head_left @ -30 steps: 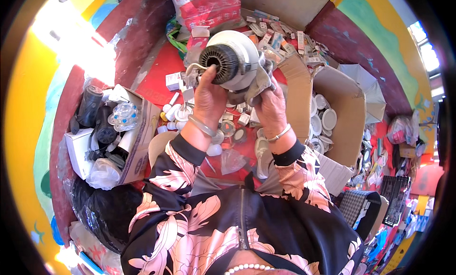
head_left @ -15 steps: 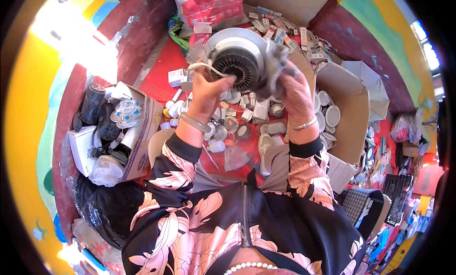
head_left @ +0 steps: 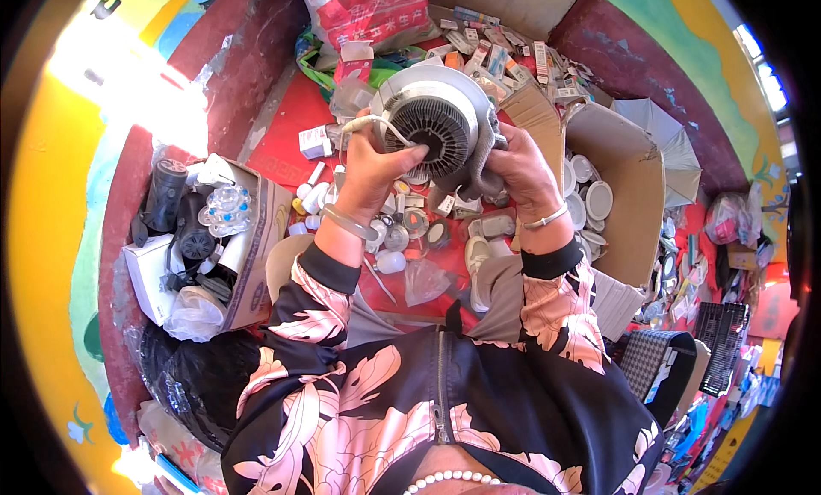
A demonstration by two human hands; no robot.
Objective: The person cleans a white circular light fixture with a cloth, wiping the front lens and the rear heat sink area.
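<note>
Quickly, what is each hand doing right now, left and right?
Left hand: closed on the round finned lamp fixture, thumb across its fins.
Right hand: closed on a grey cloth pressed against the fixture's side.

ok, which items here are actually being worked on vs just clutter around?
In hand:
round finned lamp fixture
grey cloth
left hand
right hand

Lying about:
cardboard box of round white discs
box of black and clear parts
small cartons on the red mat
red bag
</note>
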